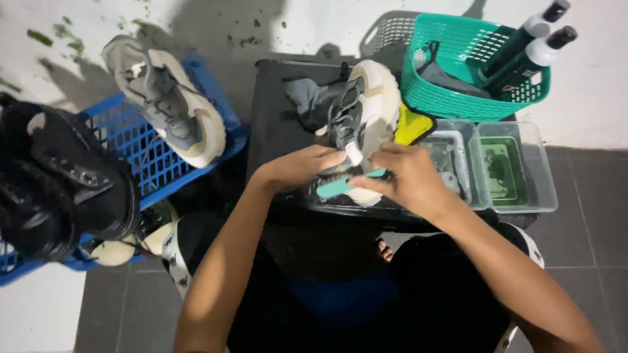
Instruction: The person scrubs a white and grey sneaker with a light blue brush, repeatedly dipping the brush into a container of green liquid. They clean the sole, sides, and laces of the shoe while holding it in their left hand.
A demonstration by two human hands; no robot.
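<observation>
Right hand (409, 180) grips teal brush (343, 185); left hand (304, 167) holds sneaker (366, 108); green basket (451, 101) holds bottles (533, 46).

Teal basket (458, 98) and tubs (517, 167) crowd the right; blue crate (140, 150) blocks the left; grey floor (589, 216) lies open.

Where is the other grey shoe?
In the head view, the other grey shoe lies at the upper left on the blue crate, beside the black boots.
</observation>
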